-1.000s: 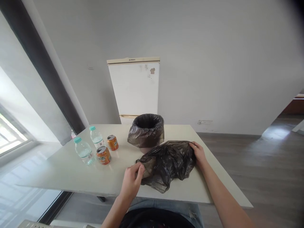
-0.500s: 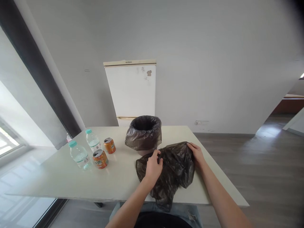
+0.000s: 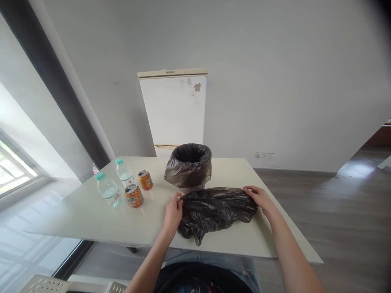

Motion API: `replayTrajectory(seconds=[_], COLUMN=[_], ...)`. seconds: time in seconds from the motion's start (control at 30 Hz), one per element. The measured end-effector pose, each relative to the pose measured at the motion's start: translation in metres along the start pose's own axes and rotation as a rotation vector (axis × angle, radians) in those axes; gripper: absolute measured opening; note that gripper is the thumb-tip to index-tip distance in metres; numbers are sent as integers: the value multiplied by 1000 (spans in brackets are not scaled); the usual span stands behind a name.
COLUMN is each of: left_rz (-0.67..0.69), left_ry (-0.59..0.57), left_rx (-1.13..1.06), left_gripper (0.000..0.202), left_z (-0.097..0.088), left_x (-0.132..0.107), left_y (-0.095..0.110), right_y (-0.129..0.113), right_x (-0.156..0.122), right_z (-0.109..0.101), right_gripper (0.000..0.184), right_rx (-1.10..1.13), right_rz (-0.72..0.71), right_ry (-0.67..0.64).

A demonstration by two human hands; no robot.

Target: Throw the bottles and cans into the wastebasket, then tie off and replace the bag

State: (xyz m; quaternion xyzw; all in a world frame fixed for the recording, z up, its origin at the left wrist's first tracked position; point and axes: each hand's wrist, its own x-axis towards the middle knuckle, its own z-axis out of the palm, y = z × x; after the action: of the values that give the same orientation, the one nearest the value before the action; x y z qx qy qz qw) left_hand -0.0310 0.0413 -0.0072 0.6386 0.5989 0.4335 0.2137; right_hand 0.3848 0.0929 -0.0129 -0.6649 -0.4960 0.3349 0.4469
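A crumpled black plastic bag (image 3: 216,211) lies spread sideways on the pale table, its upper edge stretched between my hands. My left hand (image 3: 174,209) pinches the bag's left upper corner. At the opposite corner, my right hand (image 3: 258,197) grips the edge with its fingers closed over the plastic. Just behind the bag stands a small bin (image 3: 189,167) lined with another black bag, which is folded down over its rim. Only a narrow strip of the bin's pale lower part shows.
Two orange drink cans (image 3: 133,196) and two clear bottles (image 3: 109,191) with teal caps stand on the left of the table (image 3: 85,219). A white fridge (image 3: 174,110) is beyond it against the wall. A perforated plastic item (image 3: 44,283) shows at lower left.
My left hand has moved left to the bag's corner and closed on it. The bag is now pulled wider, and its lower end no longer hangs over the table's front edge.
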Motion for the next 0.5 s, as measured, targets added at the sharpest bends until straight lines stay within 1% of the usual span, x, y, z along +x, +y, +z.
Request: replayTrajectory(seconds=[0.03,0.1,0.13,0.17,0.2,0.23,0.27,0.3,0.33,0.4,0.47,0.5], left_rz=[16,93,161,251,357,453,522,553,542,457,412,415], left_ry=[45,196,256,270,226,148,51,-45,-122,-215,-256,-261], left_rx=[18,77,101,111,103,94,91,105,137,225,277,288], left_gripper=[15,16,16,17,18,20,20,21,26,41,35,34], left_z=[-4,-14,-19,-22,-23,-22,-18,-12,-5,10,20,21], left_x=[-1,-9,-15,-23,-31,-39,-47,-54,-59,-65,-65,-63], left_y=[5,22,34,46,57,66,73,76,76,68,51,42], right_y=[2,9,13,16,19,21,21,21,20,17,15,15], right_x=[-3,-12,-17,-23,-29,-34,-40,-45,-48,-52,-53,-53], right_z=[-5,-14,-18,-19,-19,-16,-12,-6,0,12,20,21], right_gripper=[51,54,54,52,50,47,44,42,39,35,35,36], right_rx=[-33,-87,-109,-124,-132,-132,-129,-130,-134,-148,-116,-71], right_rz=[13,62,89,110,116,105,86,64,44,13,-25,-46], right_ry=[38,109,129,125,92,43,-3,-33,-34,15,86,120])
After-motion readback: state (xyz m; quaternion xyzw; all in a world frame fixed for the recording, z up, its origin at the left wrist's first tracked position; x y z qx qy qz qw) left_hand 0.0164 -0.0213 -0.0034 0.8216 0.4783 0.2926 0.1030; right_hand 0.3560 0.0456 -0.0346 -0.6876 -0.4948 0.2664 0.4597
